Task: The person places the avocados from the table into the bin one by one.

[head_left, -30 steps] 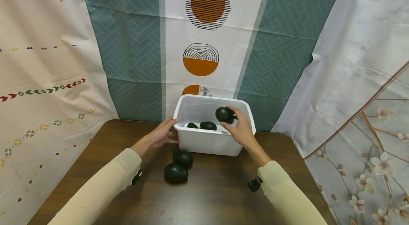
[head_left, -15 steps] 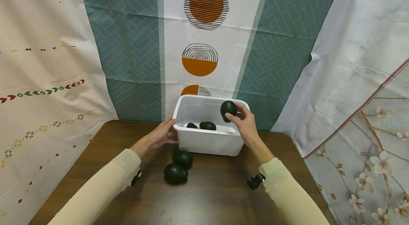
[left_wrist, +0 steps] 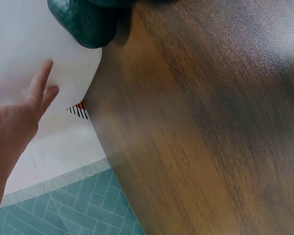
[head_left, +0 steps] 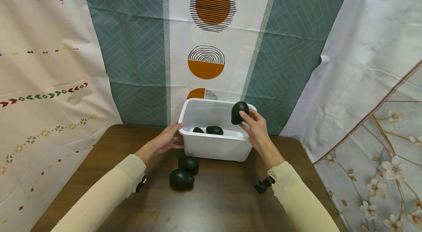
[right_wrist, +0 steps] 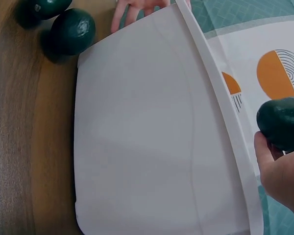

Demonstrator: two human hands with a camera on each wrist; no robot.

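Lifting hand: my right hand (head_left: 258, 127) pinches one dark avocado (head_left: 240, 112), thumb on the near face, other fingers round the right and back.
What changed: over the last second I have raised this avocado from low in the white bin (head_left: 215, 148) and carried it slightly right, turning it more upright.
What it means: I judge the fruit well free of its neighbours and between places; its height alone does not tell me where it belongs.
Avocado's place: in mid-air, above rim level at the bin's right end, with nothing but my hand touching it that I can see.
Avocado's look: deep green, near black, with a dull shine; broad end up, narrower end pointing down and a little left. I see no cut or bruise on the side that shows.
Bin hand: my left hand (head_left: 166, 138) has its fingers spread against the bin's left end, one tip at the rim; how hard it presses I cannot tell.
Bin floor: the left bin avocado (head_left: 198, 130) and right bin avocado (head_left: 215, 130) lie near the front wall, each partly hidden by it.
Tabletop: on the brown table (head_left: 230, 202), the farther table avocado (head_left: 188, 164) and nearer table avocado (head_left: 181, 178) sit close together, before the bin's left corner.
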